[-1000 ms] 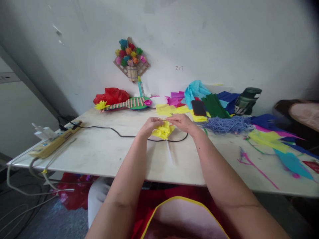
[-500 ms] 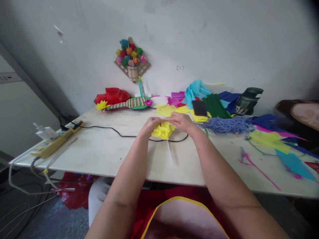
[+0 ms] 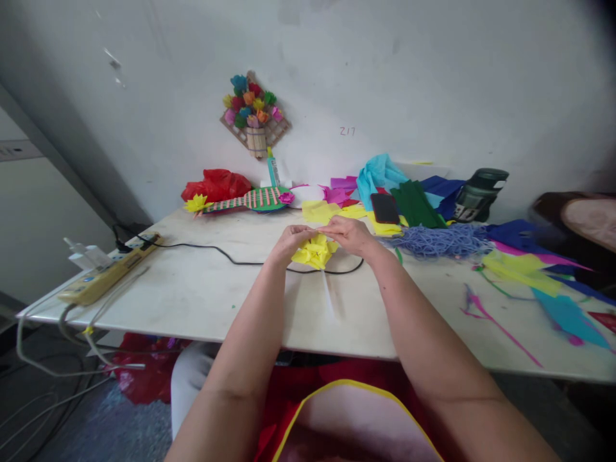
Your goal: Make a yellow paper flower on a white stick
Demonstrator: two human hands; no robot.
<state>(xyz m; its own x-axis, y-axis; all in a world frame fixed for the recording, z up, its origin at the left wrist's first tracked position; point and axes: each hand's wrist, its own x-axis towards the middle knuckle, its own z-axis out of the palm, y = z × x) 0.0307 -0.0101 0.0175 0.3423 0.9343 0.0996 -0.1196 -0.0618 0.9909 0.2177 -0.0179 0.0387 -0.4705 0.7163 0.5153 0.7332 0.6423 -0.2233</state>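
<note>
A yellow paper flower [image 3: 316, 252] is held above the table between my two hands, its petals facing me. From its underside a thin white stick [image 3: 328, 296] points down toward the table's front edge. My left hand [image 3: 292, 242] is closed on the flower's left and upper side. On the other side, my right hand [image 3: 350, 235] pinches the upper right petals, with its fingertips close to those of the left. The fingers partly hide the flower's far side.
A black cable [image 3: 233, 261] runs from a power strip [image 3: 110, 273] on the left and passes behind the flower. Blue yarn [image 3: 436, 242], a phone [image 3: 385, 208], coloured paper [image 3: 414, 202] and a dark bottle [image 3: 480, 194] lie to the right. A paper-covered guitar shape [image 3: 262, 199] rests at the back.
Both hands stay almost in place on the flower. Its petals have shifted very slightly, and the white stick has tilted a little.
</note>
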